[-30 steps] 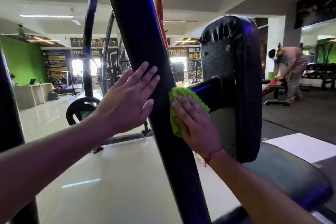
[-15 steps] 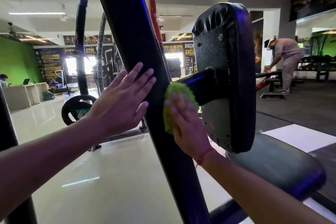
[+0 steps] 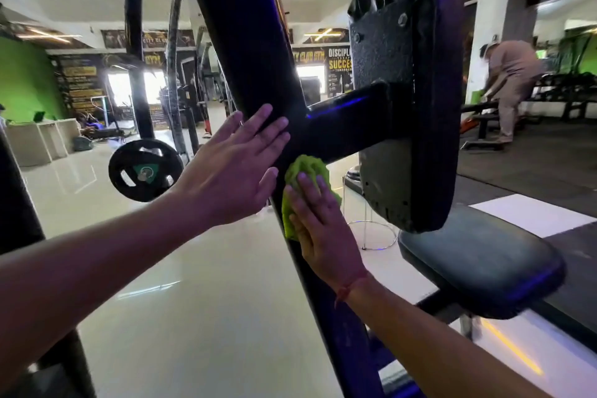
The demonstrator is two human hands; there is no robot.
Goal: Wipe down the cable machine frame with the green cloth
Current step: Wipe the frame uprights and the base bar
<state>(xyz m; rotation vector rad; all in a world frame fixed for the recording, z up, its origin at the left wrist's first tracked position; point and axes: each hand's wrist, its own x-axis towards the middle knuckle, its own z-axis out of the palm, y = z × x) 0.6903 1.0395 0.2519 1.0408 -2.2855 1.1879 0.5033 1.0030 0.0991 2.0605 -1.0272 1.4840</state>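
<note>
Head cam view, only one angle here. The right hand (image 3: 323,229) has its fingers (image 3: 305,186) laid out flat and straight, pressing the green cloth (image 3: 307,171) against the slanted black frame post (image 3: 252,52) of the cable machine. The cloth sits bunched up just under the spot where the short crossbar (image 3: 349,126) branches off toward the back pad (image 3: 416,81). There's a red thread bracelet (image 3: 350,284) on that wrist.

The left hand (image 3: 232,168) is flat on the same post, just beside and a little above the cloth, fingers (image 3: 258,121) straight and spread a bit, holding nothing.

Below the back pad is the dark seat pad (image 3: 478,268), and a small chrome ring stand (image 3: 371,233) stands on the glossy floor (image 3: 161,300) behind the post. No real containers that I can make out, nothing holding anything.

Writing: posters on the far wall (image 3: 339,64) read "DISCIPL..." and "SUCCES...", cut off by the pad, plus banners that look like "CITY CLUB GYM". Smaller text is too blurry to read.

A weight plate (image 3: 145,171) hangs off to the left. Another person (image 3: 510,81) is bent over a bench in the back right, blurred.
</note>
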